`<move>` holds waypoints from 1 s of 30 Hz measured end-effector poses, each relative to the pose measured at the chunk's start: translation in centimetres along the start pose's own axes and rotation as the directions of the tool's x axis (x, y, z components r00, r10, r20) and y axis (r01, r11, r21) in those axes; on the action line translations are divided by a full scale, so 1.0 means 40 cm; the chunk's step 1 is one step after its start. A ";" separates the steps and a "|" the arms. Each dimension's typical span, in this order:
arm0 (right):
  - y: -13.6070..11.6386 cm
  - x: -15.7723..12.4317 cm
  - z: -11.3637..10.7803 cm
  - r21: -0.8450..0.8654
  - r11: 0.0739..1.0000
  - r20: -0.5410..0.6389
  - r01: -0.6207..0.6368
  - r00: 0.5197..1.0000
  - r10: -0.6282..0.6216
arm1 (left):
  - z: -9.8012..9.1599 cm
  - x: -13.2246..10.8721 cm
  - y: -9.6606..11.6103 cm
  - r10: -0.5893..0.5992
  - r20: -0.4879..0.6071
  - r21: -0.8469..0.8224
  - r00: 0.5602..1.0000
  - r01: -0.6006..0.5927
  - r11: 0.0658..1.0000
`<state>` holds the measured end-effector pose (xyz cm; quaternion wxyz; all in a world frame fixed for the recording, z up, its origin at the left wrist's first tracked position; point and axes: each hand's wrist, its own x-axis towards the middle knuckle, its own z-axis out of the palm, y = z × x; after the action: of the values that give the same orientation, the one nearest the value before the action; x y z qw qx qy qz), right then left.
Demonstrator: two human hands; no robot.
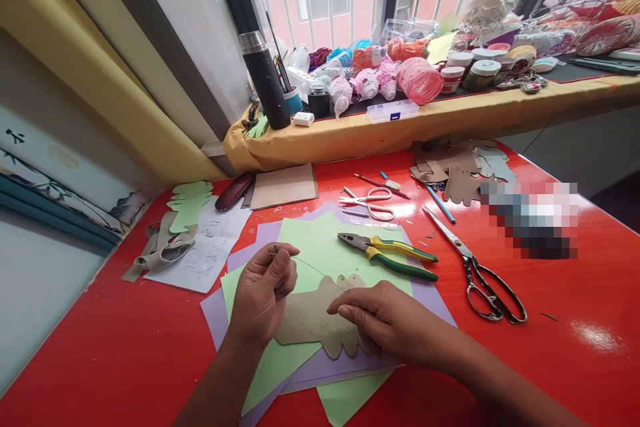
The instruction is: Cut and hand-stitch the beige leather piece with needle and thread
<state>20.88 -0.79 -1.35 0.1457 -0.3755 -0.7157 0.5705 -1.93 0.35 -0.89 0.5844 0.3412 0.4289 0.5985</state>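
Note:
A leather cutout (306,310) with rounded, finger-like lobes lies on green and purple sheets. Above its left part, my left hand (267,287) is closed, pinching a thin wire-like strand (311,265). A small dark piece shows at those fingertips, too small to name. The strand slopes down to the right across the leather toward my right hand (375,317). That hand is closed over the cutout's right side, thumb against forefinger, at the strand's other end. Its fingers hide part of the lobes. Combination pliers (373,248) with green and yellow handles lie just beyond.
On the red table (125,353), large scissors (465,253) lie at right and white-handled scissors (367,199) behind the pliers. More leather cutouts (463,177) sit at back right. A dark spectacle case (235,191) and sketched paper (213,240) lie left. Yarn and jars (484,75) crowd the windowsill.

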 end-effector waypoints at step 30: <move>0.017 0.019 0.006 0.509 0.828 -0.419 0.235 0.908 0.000 | 0.079 -0.049 -0.073 -0.480 0.110 -0.234 0.870 0.492 0.839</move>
<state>20.48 -0.38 -2.21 0.4262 -0.3808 -0.4988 0.6516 2.30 -1.36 -2.10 0.7656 0.1576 0.4071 0.4725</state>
